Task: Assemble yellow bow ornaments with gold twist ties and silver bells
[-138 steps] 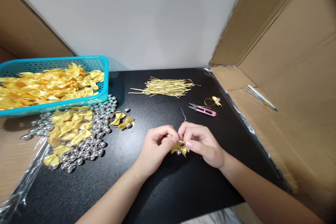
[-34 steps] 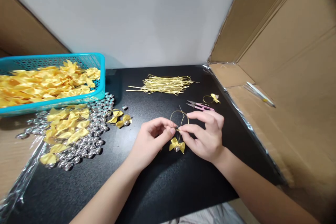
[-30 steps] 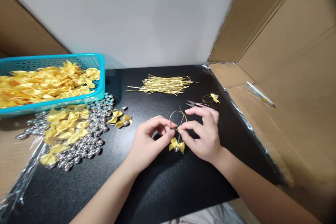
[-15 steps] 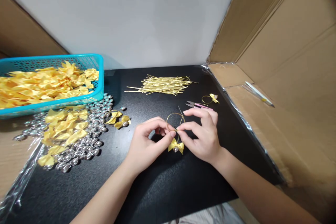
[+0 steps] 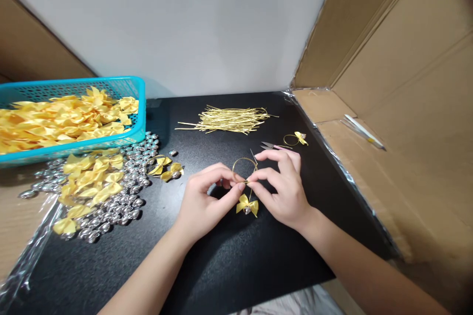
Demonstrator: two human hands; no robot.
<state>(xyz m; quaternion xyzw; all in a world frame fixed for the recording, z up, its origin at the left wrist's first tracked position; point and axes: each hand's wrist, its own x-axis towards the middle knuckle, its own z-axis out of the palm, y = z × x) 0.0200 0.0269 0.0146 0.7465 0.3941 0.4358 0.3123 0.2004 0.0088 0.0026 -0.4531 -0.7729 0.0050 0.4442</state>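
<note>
Thumb and forefinger of my left hand (image 5: 213,197) pinch a thin gold cord (image 5: 244,159), which is bent into a loop above the fingertips. My right hand (image 5: 280,184) grips the same cord, its fingertips almost touching the left ones. Below the pinch hangs a yellow ribbon bow (image 5: 253,205) with a silver bead (image 5: 247,210) at its middle. Beyond the right fingers lie thread snips (image 5: 271,146) with pink handles, partly hidden by that hand. A finished-looking loop with a bow (image 5: 300,138) rests farther right.
A blue basket (image 5: 140,108) full of yellow bows stands at left. Silver beads (image 5: 125,211) and loose bows (image 5: 92,177) spread before it, with two beaded bows (image 5: 172,171) nearby. Cut gold cords (image 5: 232,120) lie at the back. A white pen-like tool (image 5: 364,131) rests on cardboard at right.
Both hands have shifted very slightly left with the cord. The fingertips have drawn a little closer at the pinch; the bow still hangs below.
</note>
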